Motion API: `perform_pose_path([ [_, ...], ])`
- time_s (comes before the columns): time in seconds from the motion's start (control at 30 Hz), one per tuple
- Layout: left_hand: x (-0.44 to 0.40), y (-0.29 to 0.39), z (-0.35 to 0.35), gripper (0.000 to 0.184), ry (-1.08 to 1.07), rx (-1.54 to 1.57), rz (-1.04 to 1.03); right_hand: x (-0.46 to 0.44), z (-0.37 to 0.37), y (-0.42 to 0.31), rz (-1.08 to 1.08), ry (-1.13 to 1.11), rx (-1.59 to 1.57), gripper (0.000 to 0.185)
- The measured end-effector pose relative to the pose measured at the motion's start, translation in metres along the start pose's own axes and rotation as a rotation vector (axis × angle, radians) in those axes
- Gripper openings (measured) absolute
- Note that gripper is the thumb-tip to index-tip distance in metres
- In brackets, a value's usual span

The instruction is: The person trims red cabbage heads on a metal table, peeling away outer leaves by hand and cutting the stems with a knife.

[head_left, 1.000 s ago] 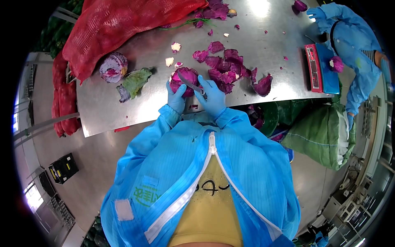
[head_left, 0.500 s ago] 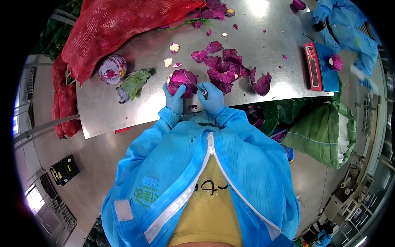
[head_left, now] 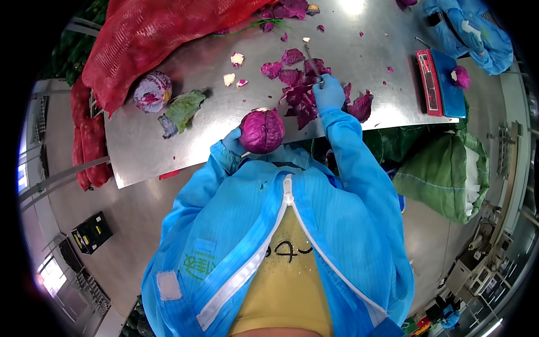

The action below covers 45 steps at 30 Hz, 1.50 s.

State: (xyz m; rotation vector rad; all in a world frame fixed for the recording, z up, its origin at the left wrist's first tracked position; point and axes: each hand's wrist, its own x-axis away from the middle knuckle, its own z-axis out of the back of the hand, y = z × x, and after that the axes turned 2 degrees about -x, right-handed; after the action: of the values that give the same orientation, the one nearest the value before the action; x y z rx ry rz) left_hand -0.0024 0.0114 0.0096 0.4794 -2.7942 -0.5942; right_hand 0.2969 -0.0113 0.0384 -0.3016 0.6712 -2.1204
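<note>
Polished metal makes up the worktable (head_left: 151,151) in the head view, with a grey floor (head_left: 132,230) beyond its near edge and a black crate (head_left: 91,232) standing on that floor at the left. The purple cabbage (head_left: 262,131) is at the table's near edge, close to the person's jacket (head_left: 224,219). The gloved left hand (head_left: 233,141) cups its lower left side; whether the cabbage also touches the table cannot be told. Well apart from it, the gloved right hand (head_left: 328,94) is closed around the handle of a knife (head_left: 311,60), whose blurred blade points away from the body over a pile of loose purple leaves (head_left: 300,96). Small pale scraps (head_left: 229,79) lie beyond the cabbage. Farther left are a green leaf (head_left: 188,108), a second, paler-veined cabbage (head_left: 152,91) and a bulging red mesh sack (head_left: 157,42). Near the right end of the table sits a red and blue box (head_left: 446,81) with a small purple head (head_left: 460,77) on top. A green sack (head_left: 441,182) is below that end, and another person (head_left: 477,36) in blue is beyond the box.
</note>
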Motion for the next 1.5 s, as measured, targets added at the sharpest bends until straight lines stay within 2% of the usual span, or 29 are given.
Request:
perform_pose_path([
  [0.07,-0.006,0.004,0.0,0.095,-0.08,0.091,0.013,-0.004,-0.01,0.023,-0.062,0.1,-0.045,0.026],
  [0.1,-0.009,0.009,-0.008,0.098,0.055,0.154,0.049,-0.004,-0.01,0.025,-0.058,0.097,-0.045,0.026],
  [0.17,-0.013,0.021,-0.022,0.099,0.21,0.126,0.058,0.003,-0.007,0.027,-0.054,0.204,-0.393,0.035],
  [0.2,-0.016,0.027,-0.024,0.099,0.212,0.128,0.053,0.009,-0.005,0.025,-0.051,0.2,-0.394,0.035],
  [0.27,-0.025,0.035,-0.024,0.091,0.18,-0.378,-0.211,0.021,0.001,0.021,0.136,0.362,-0.163,0.048],
  [0.3,-0.028,0.036,-0.018,0.088,0.248,-0.51,-0.273,0.027,0.001,0.02,0.152,0.31,-0.161,0.049],
  [0.33,-0.03,0.035,-0.014,0.088,0.246,-0.509,-0.276,0.032,0.002,0.018,0.155,0.311,-0.16,0.049],
  [0.4,-0.034,0.035,-0.008,0.094,0.39,-1.112,-0.417,0.048,0.002,0.003,0.029,-0.062,-0.549,0.049],
  [0.47,-0.035,0.035,-0.013,0.097,0.42,-1.13,-0.402,0.059,0.005,-0.02,0.191,-0.196,-0.633,0.043],
  [0.5,-0.035,0.033,-0.012,0.097,0.41,-1.159,-0.407,0.062,-0.007,-0.019,0.289,-0.213,-0.664,0.05],
  [0.53,-0.036,0.032,-0.012,0.097,0.399,-1.189,-0.41,0.062,-0.014,-0.022,0.286,-0.211,-0.663,0.05],
  [0.63,-0.034,0.032,-0.011,0.097,0.363,-1.178,-0.405,0.061,0.004,-0.047,-0.103,-0.732,-0.703,0.06],
  [0.77,-0.028,0.037,-0.007,0.101,0.315,-1.334,-0.399,0.054,-0.011,-0.051,-0.022,-0.796,-0.751,0.059],
  [0.83,-0.019,0.032,-0.012,0.103,0.457,-1.158,-0.515,0.056,-0.03,-0.047,0.144,-0.729,-0.659,0.056],
  [0.87,-0.017,0.027,-0.01,0.103,0.462,-1.157,-0.519,0.059,-0.038,-0.046,0.149,-0.733,-0.657,0.056],
  [0.93,-0.015,0.015,-0.009,0.105,0.63,-1.019,-0.564,0.069,-0.038,-0.057,0.168,-0.665,-0.657,0.052],
  [0.97,-0.016,0.008,-0.009,0.111,0.724,-1.293,-0.59,0.076,-0.036,-0.061,0.122,-0.609,-0.683,0.05],
  [1.07,-0.03,0.003,-0.015,0.113,1.053,-1.34,-0.448,0.089,-0.034,-0.066,0.049,-0.584,-0.806,0.049],
  [1.13,-0.028,0.013,-0.028,0.111,1.015,-1.441,-0.412,0.088,-0.029,-0.068,0.023,-0.56,-0.842,0.048],
  [1.2,-0.029,0.015,-0.03,0.11,0.969,-1.54,-0.376,0.082,-0.02,-0.068,-0.099,-0.559,-0.802,0.047],
  [1.27,-0.025,0.016,-0.018,0.107,0.805,-1.517,-0.453,0.073,-0.022,-0.063,-0.101,-0.561,-0.817,0.048],
  [1.33,-0.022,0.025,-0.014,0.108,0.713,-1.45,-0.514,0.063,-0.019,-0.062,-0.041,-0.661,-0.824,0.05],
  [1.37,-0.02,0.03,-0.013,0.11,0.663,-1.609,-0.488,0.059,-0.02,-0.063,-0.045,-0.658,-0.825,0.05],
  [1.43,-0.015,0.041,-0.016,0.114,0.613,-1.878,-0.381,0.049,-0.024,-0.066,0.244,-0.72,-0.638,0.051],
  [1.47,-0.012,0.044,-0.016,0.114,0.613,-1.879,-0.381,0.047,-0.025,-0.065,0.244,-0.72,-0.639,0.051],
  [1.5,-0.01,0.047,-0.017,0.115,0.603,-1.646,-0.374,0.045,-0.028,-0.064,0.281,-0.727,-0.556,0.05],
])
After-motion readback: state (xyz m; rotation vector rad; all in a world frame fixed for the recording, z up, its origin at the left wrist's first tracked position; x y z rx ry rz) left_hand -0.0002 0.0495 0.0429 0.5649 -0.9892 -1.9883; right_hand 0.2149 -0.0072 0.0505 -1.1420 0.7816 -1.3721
